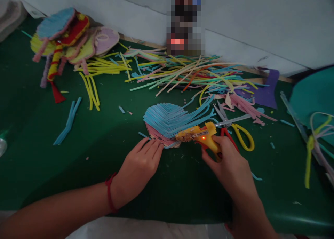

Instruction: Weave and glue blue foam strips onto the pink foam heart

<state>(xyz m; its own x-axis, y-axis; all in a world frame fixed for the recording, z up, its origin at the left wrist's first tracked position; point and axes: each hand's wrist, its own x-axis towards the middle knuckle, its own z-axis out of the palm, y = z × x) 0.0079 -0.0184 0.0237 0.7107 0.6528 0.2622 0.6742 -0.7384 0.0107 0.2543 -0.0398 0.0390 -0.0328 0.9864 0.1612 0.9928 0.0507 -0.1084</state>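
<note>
A round pink piece [156, 132] lies on the green table, largely covered by blue strips [167, 119] laid in a V pattern, their loose ends fanning to the right. My left hand [143, 162] presses its fingertips on the near left edge of the piece, fingers together. My right hand [232, 162] is wrapped round the handle of a yellow glue gun [200, 134] with a lit orange light and a clear glue stick in its back. The gun's nozzle points left, at the near side of the piece. Scissors [244, 136] with yellow and red handles lie behind the gun.
Several finished fans [56, 23] are piled at the back left of the green table [109, 138]. Loose coloured strips [188, 72] spread along the back. A purple sheet [271, 89] lies back right, near a teal round object [313, 96]. Blue strips [69, 122] lie at left.
</note>
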